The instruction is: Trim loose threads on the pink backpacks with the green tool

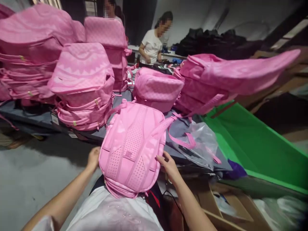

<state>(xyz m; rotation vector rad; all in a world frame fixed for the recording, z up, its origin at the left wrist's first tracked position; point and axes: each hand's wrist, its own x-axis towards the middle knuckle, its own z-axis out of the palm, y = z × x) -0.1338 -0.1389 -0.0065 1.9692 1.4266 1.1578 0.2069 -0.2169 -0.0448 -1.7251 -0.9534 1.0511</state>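
Observation:
A pink backpack (pixel 134 144) leans against the table's edge in front of my body, its perforated back panel and shoulder straps facing up. My left hand (pixel 93 158) is at its left side, with curled fingers partly hidden by the bag's edge. On the opposite side, my right hand (pixel 169 165) grips the lower right edge, one finger lying over the rim. A loose pink strap (pixel 185 142) trails off to the right across a clear plastic bag (pixel 202 141).
Several more pink backpacks stand on the grey table (pixel 174 154), including one at the left (pixel 84 77) and one stretching right (pixel 231 73). A green panel (pixel 260 144) slopes at the right, above cardboard boxes (pixel 228 202). A person in white (pixel 151 45) works behind.

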